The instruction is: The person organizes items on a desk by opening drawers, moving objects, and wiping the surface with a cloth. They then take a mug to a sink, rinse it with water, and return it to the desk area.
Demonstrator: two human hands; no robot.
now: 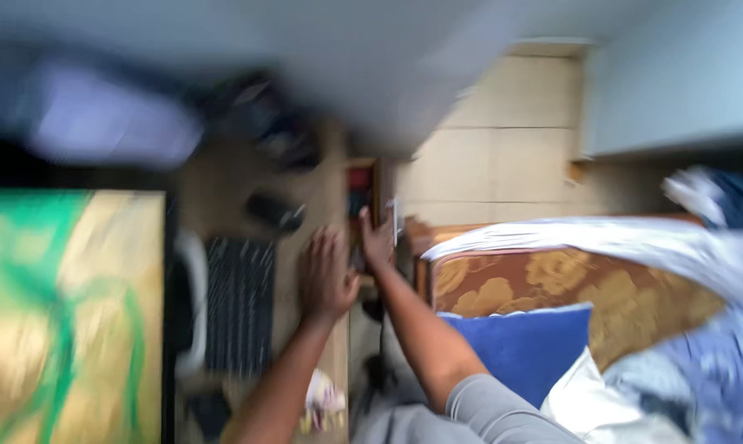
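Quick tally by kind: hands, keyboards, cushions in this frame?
Bare hands: 2, left hand flat near the desk edge, right hand beside it; grip unclear from blur.
Dark slatted keyboard: 1
Blue square cushion: 1
Total: 4

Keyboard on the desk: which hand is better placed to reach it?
Probably the left hand. It lies flat on the desk right beside the keyboard, fingers spread and empty. The right hand is farther off, at the desk's edge, touching a blurred thing there.

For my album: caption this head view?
Blurred desk: left hand flat beside keyboard, right hand at its edge.
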